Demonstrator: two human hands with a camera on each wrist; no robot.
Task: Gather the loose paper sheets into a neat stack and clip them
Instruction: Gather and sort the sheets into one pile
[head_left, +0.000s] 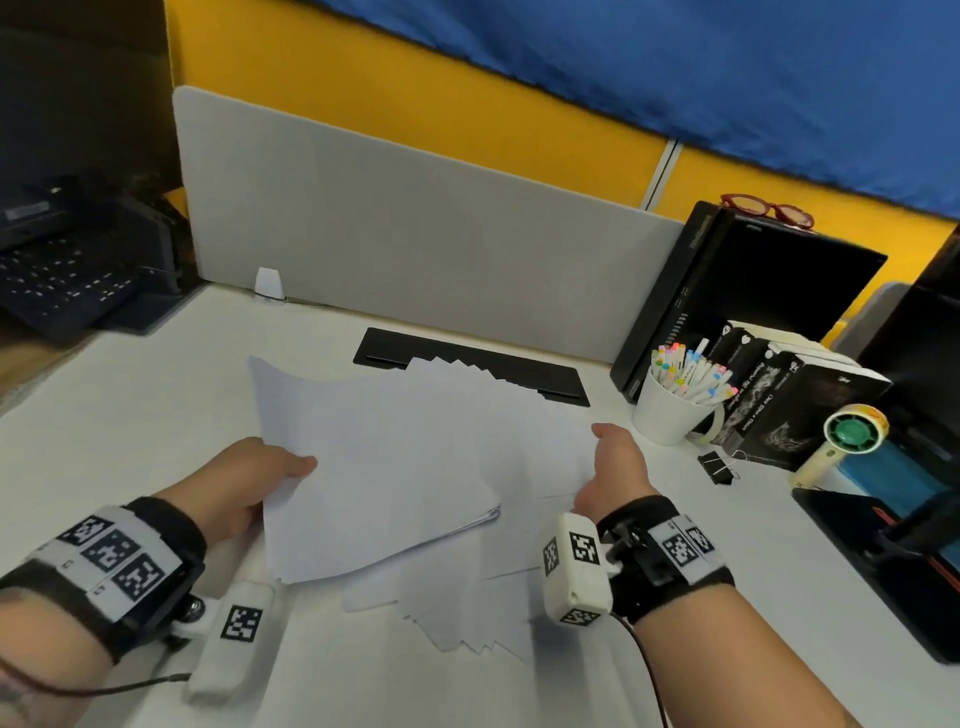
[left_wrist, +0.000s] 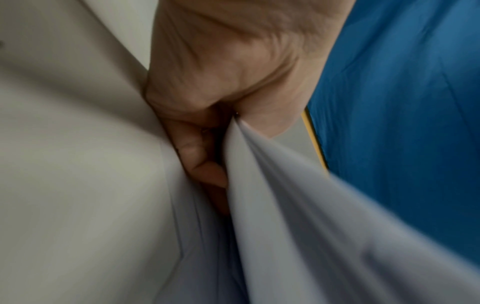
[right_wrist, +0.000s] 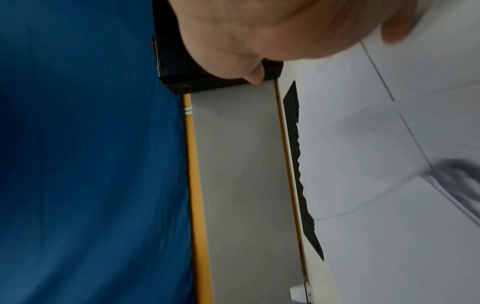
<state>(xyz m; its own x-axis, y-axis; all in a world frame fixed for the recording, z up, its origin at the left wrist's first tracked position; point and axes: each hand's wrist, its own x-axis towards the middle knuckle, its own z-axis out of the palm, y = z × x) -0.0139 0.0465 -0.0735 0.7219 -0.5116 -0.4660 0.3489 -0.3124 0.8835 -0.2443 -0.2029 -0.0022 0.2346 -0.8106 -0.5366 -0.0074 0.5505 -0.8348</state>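
My left hand (head_left: 291, 467) grips the left edge of a lifted bundle of white paper sheets (head_left: 384, 467), thumb on top. In the left wrist view its fingers (left_wrist: 202, 162) curl under the sheets (left_wrist: 311, 226) and the thumb presses from above. More loose sheets (head_left: 467, 623) lie fanned on the white desk (head_left: 130, 415) beneath and in front of the bundle. My right hand (head_left: 608, 457) stands at the right edge of the sheets with the thumb up; its fingers are mostly hidden. A black binder clip (head_left: 718, 467) lies on the desk just right of that hand.
A white mug of markers (head_left: 670, 415), books (head_left: 789, 400) and a small hand fan (head_left: 847, 441) crowd the right side. A black cable slot (head_left: 395, 348) and a grey divider (head_left: 415, 223) bound the back. A black keyboard (head_left: 62, 291) sits far left.
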